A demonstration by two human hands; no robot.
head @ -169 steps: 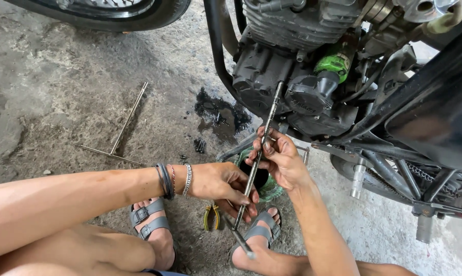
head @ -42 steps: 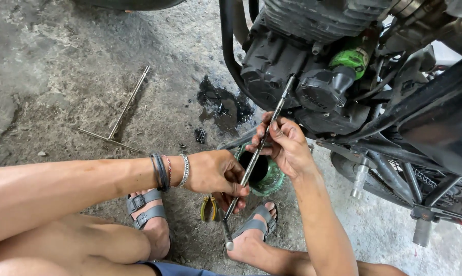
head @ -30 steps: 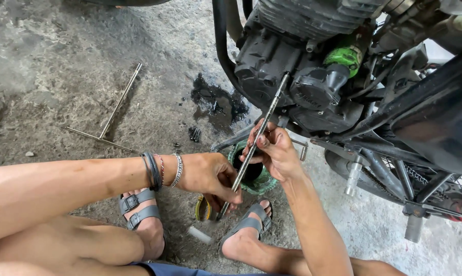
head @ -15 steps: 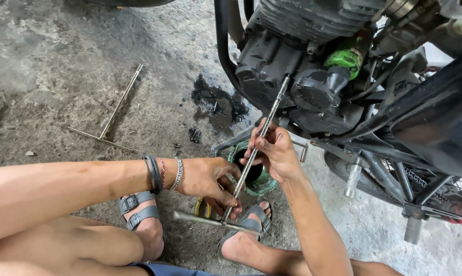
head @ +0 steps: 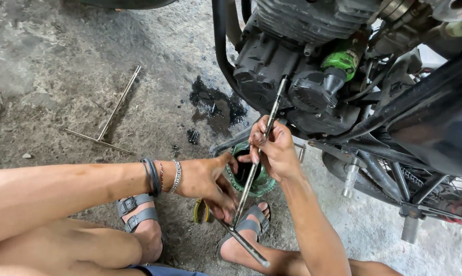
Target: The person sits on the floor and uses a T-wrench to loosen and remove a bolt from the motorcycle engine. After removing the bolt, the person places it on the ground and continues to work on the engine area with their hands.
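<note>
A long metal T-handle wrench [head: 264, 132] runs from my lap up to the black motorcycle engine [head: 292, 66], its tip set against the engine's lower side. My right hand [head: 274, 151] grips the wrench shaft about midway. My left hand [head: 208, 180] holds the crossbar at the lower end, near my sandalled feet. Beneath both hands sits a green round container [head: 256, 179] with dark liquid inside.
A second T-handle wrench [head: 111, 117] lies on the concrete floor to the left. A black oil stain [head: 215, 105] spreads below the engine. Yellow-handled pliers [head: 200, 210] lie by my left foot. The motorcycle frame, chain and footpeg [head: 410, 225] fill the right side.
The crossbar has turned under my left hand, from lying nearly level half a second ago to slanting down right. My right hand stays on the shaft against the engine.
</note>
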